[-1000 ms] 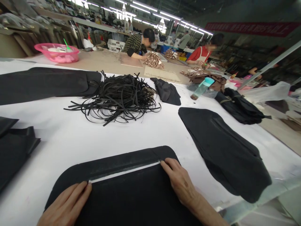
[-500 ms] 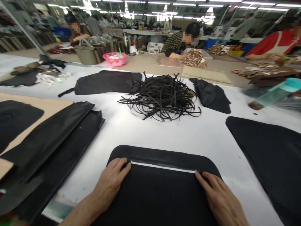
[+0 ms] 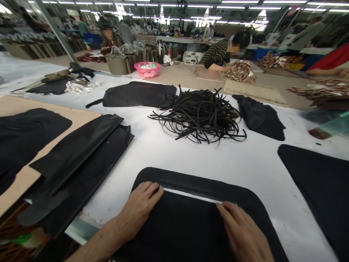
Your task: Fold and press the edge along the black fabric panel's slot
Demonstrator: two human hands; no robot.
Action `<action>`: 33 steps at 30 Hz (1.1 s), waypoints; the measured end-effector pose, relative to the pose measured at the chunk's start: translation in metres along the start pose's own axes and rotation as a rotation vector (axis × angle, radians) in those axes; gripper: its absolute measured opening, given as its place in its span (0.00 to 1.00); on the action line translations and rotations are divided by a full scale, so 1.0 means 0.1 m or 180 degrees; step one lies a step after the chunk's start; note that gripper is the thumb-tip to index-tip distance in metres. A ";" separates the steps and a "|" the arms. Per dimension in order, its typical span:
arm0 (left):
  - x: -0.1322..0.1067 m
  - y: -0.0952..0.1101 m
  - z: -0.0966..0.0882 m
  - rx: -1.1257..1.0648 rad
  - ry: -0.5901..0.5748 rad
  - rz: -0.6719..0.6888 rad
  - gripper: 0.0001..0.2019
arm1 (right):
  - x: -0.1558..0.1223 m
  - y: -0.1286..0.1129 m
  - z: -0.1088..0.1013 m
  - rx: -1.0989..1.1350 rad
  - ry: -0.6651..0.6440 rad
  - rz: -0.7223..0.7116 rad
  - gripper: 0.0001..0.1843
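Note:
A black, rounded-corner panel [image 3: 245, 194] of leather-like material lies before me on the white tabletop. Over its near part is a black sheet [image 3: 188, 229] with a straight upper edge, and a narrow white strip [image 3: 191, 194] shows along that edge. My left hand [image 3: 143, 207] has its fingers curled, with thumb and forefinger pinched on the edge at the strip's left end. At the strip's right end, my right hand [image 3: 242, 227] presses thumb and fingertips together on the same edge. The sheet's lower part runs out of view.
A heap of thin black strips [image 3: 204, 114] lies beyond the panel. Black pieces [image 3: 81, 156] are stacked at left, partly on a tan board [image 3: 16, 103]; another black panel [image 3: 319, 185] lies at right. A pink basin [image 3: 147, 71] and a co-worker [image 3: 218, 52] are across the table.
The view has swung left, so the surroundings sit further right. My right hand has slid inward along the edge, nearer the left. My left hand keeps its place at the strip's left end.

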State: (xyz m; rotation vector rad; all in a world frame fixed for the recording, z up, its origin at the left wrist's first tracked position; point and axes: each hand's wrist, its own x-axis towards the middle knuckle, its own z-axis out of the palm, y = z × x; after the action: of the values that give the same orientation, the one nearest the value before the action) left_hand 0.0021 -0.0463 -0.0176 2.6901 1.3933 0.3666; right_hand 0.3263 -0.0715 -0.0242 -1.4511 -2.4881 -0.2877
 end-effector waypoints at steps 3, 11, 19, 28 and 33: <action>-0.01 0.01 0.02 0.0157 -0.0283 0.0085 0.23 | 0.25 -0.34 0.05 0.0150 -0.0060 -0.0230 0.26; -0.10 -0.12 0.11 -0.0261 0.0179 -0.0294 0.22 | 0.48 -0.57 0.12 0.0169 -0.0456 -0.0259 0.26; 0.23 0.00 -0.10 -0.1087 0.0138 -0.0754 0.16 | 0.79 -0.69 0.00 0.0498 -0.0500 0.0017 0.10; 0.29 0.04 0.09 -0.0262 0.0018 -0.0420 0.13 | 1.00 -0.87 0.35 0.0170 -0.0195 -0.0680 0.10; 0.32 0.02 0.09 -0.0227 -0.0015 -0.0300 0.10 | 1.08 -0.88 0.34 0.0139 -0.0302 -0.0679 0.10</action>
State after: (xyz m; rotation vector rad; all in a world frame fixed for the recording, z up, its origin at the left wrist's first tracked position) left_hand 0.0235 -0.0211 -0.0206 2.5566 1.4703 0.3939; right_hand 0.1948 -0.0154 -0.0270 -1.2104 -2.7119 -0.2060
